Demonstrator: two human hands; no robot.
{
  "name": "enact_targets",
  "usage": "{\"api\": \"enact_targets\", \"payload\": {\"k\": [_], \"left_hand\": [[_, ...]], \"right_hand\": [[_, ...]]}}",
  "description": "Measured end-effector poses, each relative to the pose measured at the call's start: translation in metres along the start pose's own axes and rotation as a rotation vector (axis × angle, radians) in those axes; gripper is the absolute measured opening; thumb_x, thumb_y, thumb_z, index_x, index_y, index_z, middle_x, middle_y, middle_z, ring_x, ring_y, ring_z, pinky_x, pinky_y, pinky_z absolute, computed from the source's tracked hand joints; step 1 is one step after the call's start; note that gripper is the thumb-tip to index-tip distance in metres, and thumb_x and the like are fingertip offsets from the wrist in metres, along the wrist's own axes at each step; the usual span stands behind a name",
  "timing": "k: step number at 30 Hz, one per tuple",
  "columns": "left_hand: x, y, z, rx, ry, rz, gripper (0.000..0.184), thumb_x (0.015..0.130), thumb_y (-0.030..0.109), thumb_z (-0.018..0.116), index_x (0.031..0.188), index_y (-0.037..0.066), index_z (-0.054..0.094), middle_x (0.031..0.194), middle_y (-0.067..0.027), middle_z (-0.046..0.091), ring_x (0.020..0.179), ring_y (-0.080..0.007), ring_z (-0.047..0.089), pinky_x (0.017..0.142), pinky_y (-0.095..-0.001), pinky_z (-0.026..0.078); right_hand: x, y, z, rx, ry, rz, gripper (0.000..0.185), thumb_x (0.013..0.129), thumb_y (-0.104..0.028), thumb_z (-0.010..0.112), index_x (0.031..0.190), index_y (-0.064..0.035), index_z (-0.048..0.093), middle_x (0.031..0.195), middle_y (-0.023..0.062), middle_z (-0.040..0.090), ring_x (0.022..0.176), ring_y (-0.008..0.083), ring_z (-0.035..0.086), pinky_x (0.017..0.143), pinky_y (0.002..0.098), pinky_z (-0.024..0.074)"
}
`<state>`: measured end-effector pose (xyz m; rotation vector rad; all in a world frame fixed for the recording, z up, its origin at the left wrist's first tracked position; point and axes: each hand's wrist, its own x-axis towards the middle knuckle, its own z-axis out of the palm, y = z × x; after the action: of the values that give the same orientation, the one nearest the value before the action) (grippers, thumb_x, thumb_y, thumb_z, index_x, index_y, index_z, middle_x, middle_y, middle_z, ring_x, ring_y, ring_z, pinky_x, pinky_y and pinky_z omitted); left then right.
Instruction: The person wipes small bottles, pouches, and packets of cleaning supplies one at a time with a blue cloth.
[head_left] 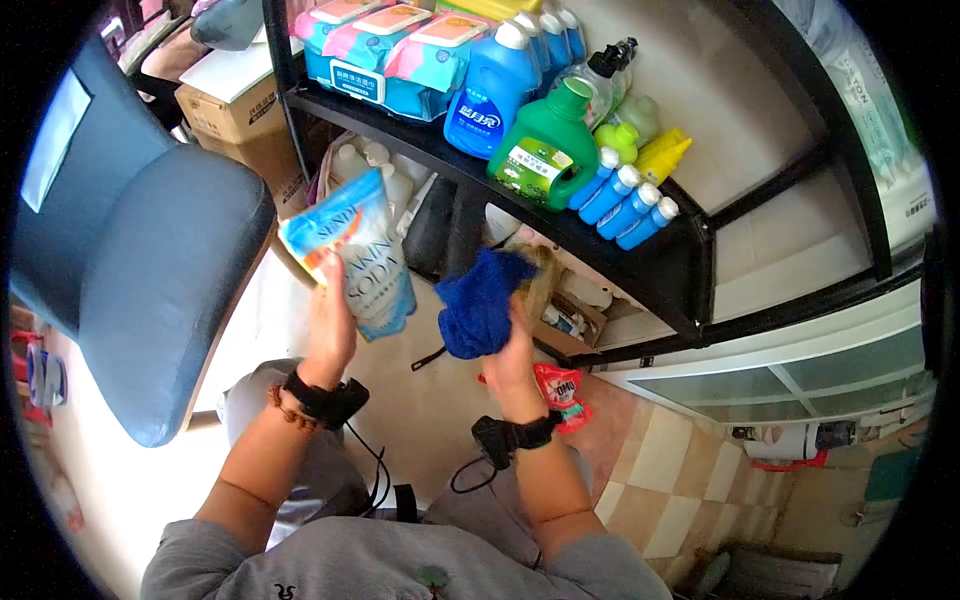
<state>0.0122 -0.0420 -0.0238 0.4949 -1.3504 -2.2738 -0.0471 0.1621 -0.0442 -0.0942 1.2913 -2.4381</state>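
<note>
My left hand [335, 320] grips a blue and white bag of baking soda [370, 265] by its left side, and the bag tilts a little in the air. In my right hand [512, 355] is a bunched dark blue cloth [478, 305], held just right of the bag and apart from it. Both hands are in front of a black shelf [400, 125]. My right fingers are partly hidden behind the cloth.
On the shelf stand packs of wipes [435, 55], a blue detergent bottle [490, 95], a green jug [550, 145] and several small blue bottles [610, 205]. A blue chair [165, 270] is at left. A red OMO bag [563, 395] lies on the floor.
</note>
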Motion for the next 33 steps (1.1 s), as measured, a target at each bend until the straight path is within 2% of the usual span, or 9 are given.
{"api": "enact_targets", "payload": {"k": [4, 6, 9, 13, 21, 23, 27, 28, 33], "left_hand": [[-0.021, -0.023, 0.014, -0.034, -0.176, -0.214, 0.058, 0.098, 0.042, 0.041, 0.135, -0.003, 0.035, 0.13, -0.0114, 0.047, 0.117, -0.0192, 0.048, 0.102, -0.0333, 0.037], [-0.049, -0.047, 0.003, 0.205, -0.397, 0.036, 0.056, 0.097, 0.032, 0.045, 0.141, 0.0, 0.028, 0.142, -0.0118, 0.035, 0.129, -0.0216, 0.036, 0.109, -0.0348, 0.027], [-0.061, -0.041, -0.003, -0.034, -0.625, -0.158, 0.066, 0.095, 0.017, 0.05, 0.148, 0.003, 0.013, 0.153, -0.0106, 0.017, 0.139, -0.0221, 0.021, 0.114, -0.0358, 0.018], [-0.042, -0.005, 0.031, 0.879, -0.668, 0.615, 0.058, 0.087, 0.025, 0.056, 0.137, 0.002, 0.039, 0.143, -0.0179, 0.036, 0.134, -0.0329, 0.031, 0.112, -0.0415, 0.02], [-0.048, -0.019, 0.044, 1.146, -0.705, 0.684, 0.068, 0.084, 0.028, 0.058, 0.14, -0.002, 0.032, 0.143, -0.0191, 0.035, 0.135, -0.0344, 0.029, 0.112, -0.041, 0.019], [-0.054, -0.026, 0.036, 0.538, -0.697, 0.093, 0.068, 0.086, 0.031, 0.057, 0.14, 0.0, 0.032, 0.142, -0.0183, 0.037, 0.134, -0.0336, 0.032, 0.112, -0.0405, 0.02], [-0.036, -0.024, 0.018, -0.082, -0.696, -0.18, 0.067, 0.092, 0.055, 0.043, 0.139, 0.007, 0.036, 0.137, -0.0135, 0.045, 0.126, -0.0267, 0.044, 0.108, -0.0405, 0.032], [-0.031, -0.01, 0.025, -0.794, -0.532, -0.785, 0.066, 0.095, 0.054, 0.037, 0.14, 0.006, 0.033, 0.137, -0.0116, 0.045, 0.126, -0.0237, 0.044, 0.108, -0.038, 0.032], [-0.041, -0.001, 0.032, -0.627, -0.512, -0.685, 0.076, 0.091, 0.062, 0.029, 0.141, 0.005, 0.032, 0.141, -0.0108, 0.04, 0.127, -0.0225, 0.043, 0.108, -0.0371, 0.032]], "right_hand": [[-0.026, 0.012, 0.042, 0.008, -0.223, -0.168, 0.055, 0.096, -0.04, 0.038, 0.138, -0.0045, 0.036, 0.138, 0.0185, 0.039, 0.131, 0.0328, 0.034, 0.109, 0.0448, 0.0241], [-0.017, 0.027, 0.054, -1.216, -0.161, -0.945, 0.062, 0.091, -0.046, 0.044, 0.139, -0.0072, 0.037, 0.138, 0.0218, 0.036, 0.131, 0.0425, 0.031, 0.108, 0.0551, 0.0198], [-0.029, -0.001, 0.059, -1.364, -0.259, -0.785, 0.076, 0.081, -0.048, 0.053, 0.141, -0.0069, 0.035, 0.14, 0.0231, 0.032, 0.131, 0.0458, 0.025, 0.107, 0.0607, 0.0101], [-0.021, -0.022, 0.056, -1.411, -0.231, -0.805, 0.073, 0.077, -0.037, 0.055, 0.14, -0.005, 0.037, 0.14, 0.0217, 0.034, 0.127, 0.0442, 0.028, 0.105, 0.0575, 0.0162], [-0.015, -0.057, 0.044, -1.329, -0.268, -0.668, 0.066, 0.074, -0.023, 0.05, 0.136, -0.0019, 0.042, 0.136, 0.0246, 0.04, 0.128, 0.0417, 0.034, 0.107, 0.0505, 0.0218], [-0.012, -0.055, 0.036, -1.343, -0.37, -0.617, 0.066, 0.072, -0.021, 0.049, 0.134, -0.0008, 0.042, 0.137, 0.0251, 0.039, 0.13, 0.0413, 0.032, 0.109, 0.0506, 0.0189], [-0.027, -0.037, 0.042, -1.518, -0.596, -0.576, 0.062, 0.067, -0.021, 0.05, 0.123, 0.006, 0.046, 0.136, 0.0268, 0.039, 0.131, 0.0417, 0.03, 0.109, 0.054, 0.0143], [-0.035, -0.037, 0.052, -1.542, -0.64, -0.551, 0.061, 0.067, -0.021, 0.051, 0.121, 0.0075, 0.046, 0.134, 0.0279, 0.039, 0.131, 0.0422, 0.03, 0.109, 0.0546, 0.0139], [-0.047, -0.02, 0.071, -1.649, -0.446, -0.639, 0.076, 0.077, -0.046, 0.056, 0.127, 0.0078, 0.039, 0.137, 0.029, 0.033, 0.129, 0.0475, 0.027, 0.107, 0.0617, 0.0116]]}}
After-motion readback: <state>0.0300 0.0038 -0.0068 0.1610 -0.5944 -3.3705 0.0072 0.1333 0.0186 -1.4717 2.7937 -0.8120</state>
